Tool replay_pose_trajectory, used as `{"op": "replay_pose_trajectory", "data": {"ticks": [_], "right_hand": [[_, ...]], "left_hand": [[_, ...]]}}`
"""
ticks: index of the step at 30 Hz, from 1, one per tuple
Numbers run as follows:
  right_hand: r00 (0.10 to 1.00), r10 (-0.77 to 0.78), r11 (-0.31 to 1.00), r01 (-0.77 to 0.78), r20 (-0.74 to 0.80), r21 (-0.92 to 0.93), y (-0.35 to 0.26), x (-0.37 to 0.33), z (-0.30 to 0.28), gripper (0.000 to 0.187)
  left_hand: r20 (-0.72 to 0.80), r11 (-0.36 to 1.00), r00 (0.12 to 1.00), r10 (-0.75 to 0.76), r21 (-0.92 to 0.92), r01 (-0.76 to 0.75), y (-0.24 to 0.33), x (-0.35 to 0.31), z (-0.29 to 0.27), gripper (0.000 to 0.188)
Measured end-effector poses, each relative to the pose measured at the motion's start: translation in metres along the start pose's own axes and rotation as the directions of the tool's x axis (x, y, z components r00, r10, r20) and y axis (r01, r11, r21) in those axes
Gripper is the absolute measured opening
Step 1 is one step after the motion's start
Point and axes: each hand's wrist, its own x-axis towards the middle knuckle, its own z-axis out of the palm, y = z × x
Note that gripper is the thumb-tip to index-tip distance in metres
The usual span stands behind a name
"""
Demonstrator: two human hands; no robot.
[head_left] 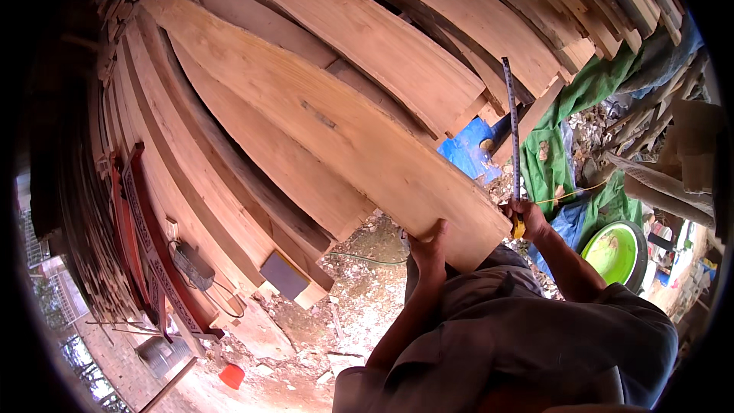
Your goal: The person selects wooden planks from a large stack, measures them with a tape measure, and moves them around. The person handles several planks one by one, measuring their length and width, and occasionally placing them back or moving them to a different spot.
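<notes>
A long wooden plank (336, 126) runs from the far left toward my body, its near end in front of my waist. My left hand (430, 251) grips the plank's left edge near that end, thumb on top and fingers hidden beneath. Just right of the near end, my right hand (531, 219) is closed round a yellow tape measure (519, 226). Its narrow blade (514, 126) is drawn out and points away from me, apart from the plank's end.
More planks (367, 38) lie stacked on both sides. At left are carved dark-red wooden pieces (157, 237) and a dark flat block (284, 275). A green basin (615, 254) stands at right near green tarpaulin (544, 157). Wood chips cover the ground (363, 291).
</notes>
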Motion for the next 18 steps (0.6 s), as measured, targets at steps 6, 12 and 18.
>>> {"op": "replay_pose_trajectory", "data": {"ticks": [6, 12, 18], "right_hand": [[0.978, 0.013, 0.989, -0.044, -0.21, -0.141, -0.01, -0.003, 0.014, 0.025], [0.94, -0.106, 0.992, 0.076, -0.324, -0.105, -0.004, -0.005, 0.022, 0.034], [0.821, -0.186, 0.982, 0.149, -0.54, -0.112, 0.011, -0.008, 0.024, 0.039]], "left_hand": [[-0.239, 0.874, 0.85, 0.469, 0.262, -0.409, 0.107, 0.133, -0.02, 0.094], [-0.294, 0.709, 0.748, 0.596, 0.629, -0.318, 0.206, 0.25, -0.004, 0.103], [-0.261, 0.581, 0.742, 0.618, 0.787, -0.207, 0.211, 0.245, 0.007, 0.102]]}}
